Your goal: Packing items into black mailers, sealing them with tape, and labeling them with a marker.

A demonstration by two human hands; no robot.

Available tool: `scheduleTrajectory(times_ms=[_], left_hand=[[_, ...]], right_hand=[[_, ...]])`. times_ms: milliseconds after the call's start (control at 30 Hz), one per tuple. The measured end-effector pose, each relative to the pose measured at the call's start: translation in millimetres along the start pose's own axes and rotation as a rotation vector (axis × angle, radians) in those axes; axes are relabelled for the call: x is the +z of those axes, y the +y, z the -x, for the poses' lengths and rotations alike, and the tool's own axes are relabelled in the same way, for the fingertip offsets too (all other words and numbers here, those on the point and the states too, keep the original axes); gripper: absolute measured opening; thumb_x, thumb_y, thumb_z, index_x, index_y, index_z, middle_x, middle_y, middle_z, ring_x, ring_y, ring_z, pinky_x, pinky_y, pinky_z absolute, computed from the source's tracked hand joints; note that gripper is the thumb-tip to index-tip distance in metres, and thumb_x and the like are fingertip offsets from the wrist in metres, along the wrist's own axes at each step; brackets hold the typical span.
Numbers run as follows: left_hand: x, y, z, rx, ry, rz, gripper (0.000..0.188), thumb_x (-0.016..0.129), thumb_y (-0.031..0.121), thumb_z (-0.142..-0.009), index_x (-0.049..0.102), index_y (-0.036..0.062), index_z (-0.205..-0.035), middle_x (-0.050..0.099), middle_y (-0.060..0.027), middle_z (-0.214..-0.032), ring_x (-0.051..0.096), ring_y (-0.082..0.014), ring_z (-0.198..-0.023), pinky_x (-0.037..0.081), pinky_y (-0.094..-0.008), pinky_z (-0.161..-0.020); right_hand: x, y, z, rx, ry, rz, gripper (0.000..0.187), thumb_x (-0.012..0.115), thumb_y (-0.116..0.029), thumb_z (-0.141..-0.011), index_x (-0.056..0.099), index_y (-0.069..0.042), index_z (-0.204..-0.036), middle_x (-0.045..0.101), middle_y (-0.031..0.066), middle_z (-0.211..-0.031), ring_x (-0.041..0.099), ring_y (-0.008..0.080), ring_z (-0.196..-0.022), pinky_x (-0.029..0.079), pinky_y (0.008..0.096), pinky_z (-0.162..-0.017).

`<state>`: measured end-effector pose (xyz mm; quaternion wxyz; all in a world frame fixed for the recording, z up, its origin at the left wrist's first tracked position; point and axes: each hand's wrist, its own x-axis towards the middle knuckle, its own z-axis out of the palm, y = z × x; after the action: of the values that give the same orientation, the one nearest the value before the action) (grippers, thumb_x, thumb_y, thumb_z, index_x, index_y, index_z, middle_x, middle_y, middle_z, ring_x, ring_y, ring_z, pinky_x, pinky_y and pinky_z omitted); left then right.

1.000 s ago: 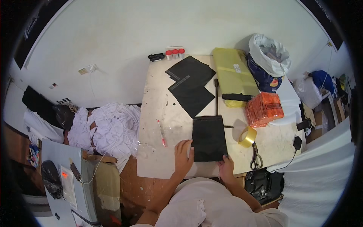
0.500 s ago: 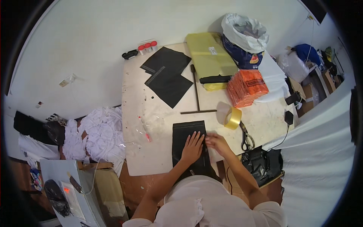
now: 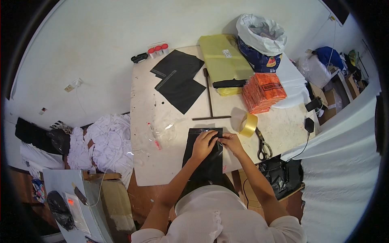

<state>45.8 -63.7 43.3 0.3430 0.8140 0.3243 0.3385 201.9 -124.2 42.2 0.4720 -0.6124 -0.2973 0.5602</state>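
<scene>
Head view, looking down. Black plastic bag (image 3: 206, 168) lies on the near part of the worktop (image 3: 152, 172), its lower end running over the near edge against the person's body.

Left hand (image 3: 204, 145): laid over the bag's upper part, fingers bent and half closed, tips toward the right edge. Cannot tell whether it grips plastic or only presses.

Right hand (image 3: 231, 143): just beside it at the bag's right edge, thumb and fingers drawn close together. What lies between the tips is too small to tell.

Beyond the bag's far end, a dark T-shaped bar (image 3: 210, 99); to the right, a yellow tape roll (image 3: 248, 124) and scissors (image 3: 262, 146).

Handling, my judgement: let the left palm pin the plastic flat while the right fingertips work the edge, pinching lightly, since thin film likely creases or stretches. Keep both hands close together so the corner stays square. Watch the overhanging end; its weight, or a lean of the body, could drag the bag askew.
</scene>
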Motion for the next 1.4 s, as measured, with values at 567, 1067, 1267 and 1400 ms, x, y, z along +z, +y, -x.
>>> scheduleTrajectory(times_ms=[567,1067,1267,1400], left_hand=[[-48,-60,-42,-0.131,0.611,0.023,0.009,0.060,0.008,-0.077,0.064,0.0059,-0.085,0.064,-0.0094,-0.088,0.057,-0.0254,-0.086,0.039,-0.0353,-0.083],[-120,-114,-31,-0.261,0.261,-0.362,0.027,0.052,0.002,-0.080,0.060,-0.0004,-0.106,0.043,-0.0171,-0.130,0.056,-0.0329,-0.097,0.046,-0.0353,-0.081],[-95,-73,-27,-0.284,0.295,-0.195,0.039,0.054,-0.001,-0.079,0.053,0.0061,-0.117,0.047,-0.0139,-0.115,0.056,-0.0239,-0.080,0.047,-0.0299,-0.069],[-70,-71,-23,-0.240,0.006,0.272,0.033,0.053,0.008,-0.086,0.051,0.0072,-0.119,0.048,-0.0093,-0.111,0.056,-0.0141,-0.076,0.048,-0.0244,-0.062]], right_hand=[[-21,33,-17,-0.209,0.130,0.329,0.002,0.061,-0.003,-0.079,0.061,-0.001,-0.081,0.052,-0.0033,-0.062,0.042,0.0054,-0.052,0.033,0.0216,-0.049],[-13,11,-20,-0.429,0.376,0.812,0.022,0.067,-0.010,-0.073,0.058,0.003,-0.088,0.057,0.0087,-0.065,0.058,0.0154,-0.058,0.045,0.0298,-0.055],[-13,1,-22,-0.092,0.269,0.256,0.024,0.065,-0.014,-0.079,0.057,0.002,-0.095,0.059,0.0076,-0.069,0.059,0.0124,-0.057,0.047,0.0245,-0.047],[-9,6,-27,-0.073,0.233,0.066,0.023,0.061,-0.016,-0.084,0.057,0.001,-0.099,0.059,0.0072,-0.075,0.059,0.0121,-0.058,0.049,0.0227,-0.049]])
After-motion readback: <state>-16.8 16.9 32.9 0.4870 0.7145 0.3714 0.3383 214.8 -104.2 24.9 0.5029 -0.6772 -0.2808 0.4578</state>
